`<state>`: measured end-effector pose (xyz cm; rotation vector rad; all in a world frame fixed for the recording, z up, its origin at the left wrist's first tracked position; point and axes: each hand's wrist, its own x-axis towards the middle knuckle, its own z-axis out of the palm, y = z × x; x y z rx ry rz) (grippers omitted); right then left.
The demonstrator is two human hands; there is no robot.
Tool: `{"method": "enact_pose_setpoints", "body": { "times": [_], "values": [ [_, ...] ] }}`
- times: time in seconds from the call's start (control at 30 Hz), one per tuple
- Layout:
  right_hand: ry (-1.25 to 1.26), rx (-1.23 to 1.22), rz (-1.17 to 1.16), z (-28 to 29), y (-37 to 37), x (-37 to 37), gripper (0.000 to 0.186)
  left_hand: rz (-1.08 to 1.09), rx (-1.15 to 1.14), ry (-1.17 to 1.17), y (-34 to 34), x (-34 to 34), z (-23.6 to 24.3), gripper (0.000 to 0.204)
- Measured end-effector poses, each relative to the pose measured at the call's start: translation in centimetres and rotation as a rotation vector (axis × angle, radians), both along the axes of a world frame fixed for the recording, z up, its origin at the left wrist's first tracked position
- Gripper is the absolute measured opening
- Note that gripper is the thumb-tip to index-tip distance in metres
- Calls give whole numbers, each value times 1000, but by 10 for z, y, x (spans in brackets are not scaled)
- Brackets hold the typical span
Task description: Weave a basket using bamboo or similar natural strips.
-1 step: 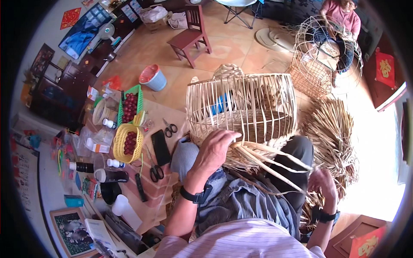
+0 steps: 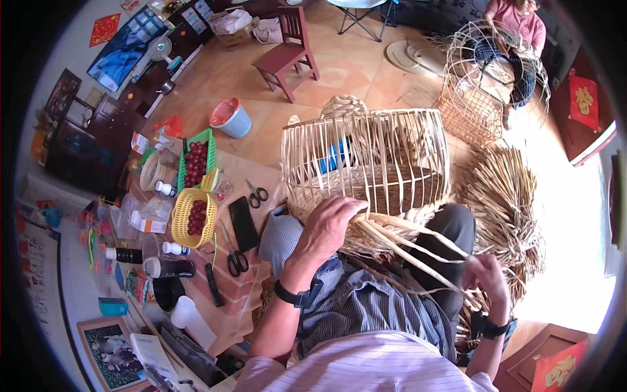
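Across the lap point(image 2: 372, 294), long straw strips point(image 2: 398, 249) slant rightward from the basket's point(image 2: 392, 184) near edge; the left hand point(image 2: 326, 227) pinches their upper end, while the right hand point(image 2: 486, 277), nearer their tips, is curled, its grip unclear.

The pale, straw-coloured basket point(image 2: 385, 181) was rounded, its slender strips set apart with open gaps above a denser woven band. From its near edge the long, flat strands point(image 2: 396, 246) fanned out toward the lower right, loose along their length, slightly twisted and spread apart.
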<state>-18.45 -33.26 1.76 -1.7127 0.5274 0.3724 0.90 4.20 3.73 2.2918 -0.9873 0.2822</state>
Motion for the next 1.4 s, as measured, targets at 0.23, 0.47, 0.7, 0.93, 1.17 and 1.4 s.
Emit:
{"method": "enact_pose_setpoints", "body": {
  "times": [0.23, 0.47, 0.7, 0.93, 1.17, 1.4],
  "values": [
    [-781, -782, 283, 5, 141, 78, 35, 14, -54, 184, -14, -4, -12, 26],
    [-770, -747, 432, -12, 152, 86, 29, 5, 24, 345, -12, 6, -13, 16],
    [-450, -750, 547, 38, 110, 68, 31, -77, 135, 448, -6, 11, 5, 23],
    [-659, -883, 433, 91, 78, 82, 24, 29, 185, 377, -19, -13, 5, 37],
    [-1103, -1228, 4, 99, 107, 110, 24, 217, 22, 172, -35, -25, -23, 23],
    [-551, -483, 249, 42, 150, 105, 43, 254, -90, 66, -37, -25, -40, 17]
  ]
}}
